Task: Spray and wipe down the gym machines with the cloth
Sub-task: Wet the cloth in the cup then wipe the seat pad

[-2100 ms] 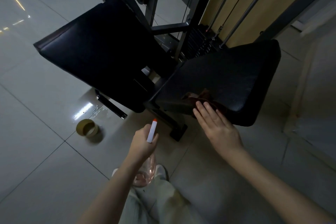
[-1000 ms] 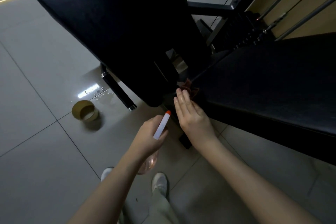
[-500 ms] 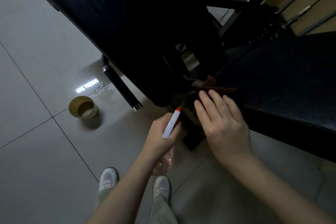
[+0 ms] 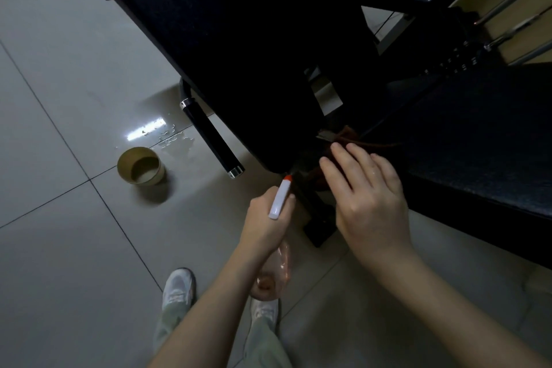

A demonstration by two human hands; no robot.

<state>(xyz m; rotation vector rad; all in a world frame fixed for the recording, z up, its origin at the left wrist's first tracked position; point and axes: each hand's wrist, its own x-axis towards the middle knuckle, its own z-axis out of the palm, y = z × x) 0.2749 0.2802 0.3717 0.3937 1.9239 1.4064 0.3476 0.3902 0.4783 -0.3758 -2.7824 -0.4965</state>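
A black padded gym machine fills the top of the view: its back pad (image 4: 245, 39) leans to the upper left and its seat pad (image 4: 478, 140) runs off to the right. A dark reddish-brown cloth (image 4: 349, 136) lies at the seat pad's near left corner. My right hand (image 4: 364, 197) presses on the cloth with straight fingers, covering most of it. My left hand (image 4: 265, 224) grips a clear pinkish spray bottle (image 4: 273, 272); its white, orange-tipped trigger head (image 4: 280, 199) points up toward the machine frame.
A black handle bar with chrome ends (image 4: 210, 134) sticks out below the back pad. On the tiled floor stand a brown tape roll (image 4: 140, 166) and a wet patch (image 4: 167, 137). Cables and a weight stack (image 4: 457, 60) sit at the upper right. My shoes (image 4: 179, 290) are below.
The view has closed in on the machine. My right hand slid the cloth from the seat's front edge to the left corner near the frame. My left hand kept holding the bottle.
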